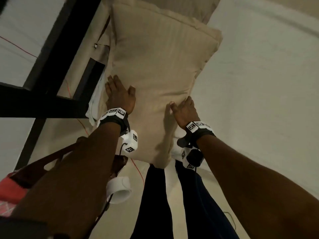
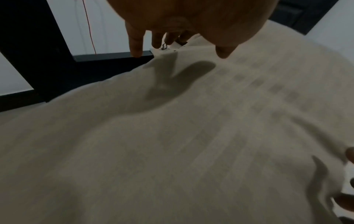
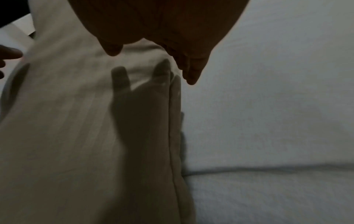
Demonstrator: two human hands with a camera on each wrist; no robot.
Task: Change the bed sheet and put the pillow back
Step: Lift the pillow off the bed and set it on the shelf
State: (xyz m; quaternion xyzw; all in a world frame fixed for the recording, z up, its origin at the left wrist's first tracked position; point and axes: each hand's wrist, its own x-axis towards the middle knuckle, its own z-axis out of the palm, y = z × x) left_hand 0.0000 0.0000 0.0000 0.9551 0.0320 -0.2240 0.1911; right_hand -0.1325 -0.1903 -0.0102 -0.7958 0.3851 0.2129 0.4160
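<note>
At the far left of the head view a black bed frame (image 1: 51, 40) runs along the edge of the bed, with a thin red cord (image 1: 17, 45) trailing over the pale floor beyond it. A red bag (image 1: 12, 185) sits at the lower left, partly hidden by the left forearm, and a white roll (image 1: 120, 190) lies on the floor just beside that arm.

The left hand (image 1: 119, 95) lies on the left edge of the beige pillow (image 1: 155, 66), fingers straight and spread, gripping nothing. The left wrist view adds what the head view cannot: the fingertips (image 2: 137, 51) hang just above the fabric and cast a shadow on it, and a small white tag (image 2: 164, 47) with black print shows past them, too blurred to read.

The pillow lies lengthwise along the left side of the bed, next to the frame, its near end overhanging the bed's near edge. The right hand (image 1: 184, 111) rests on its right edge, fingers extended and loose, holding nothing. The right wrist view shows the pillow's seamed border (image 3: 174, 136) against the white sheet (image 3: 268, 106), and a crease in the sheet.

Both wristbands (image 1: 114, 114) carry black-and-white square marker patterns; no words are legible. The white sheet covers the bed out to the right.
</note>
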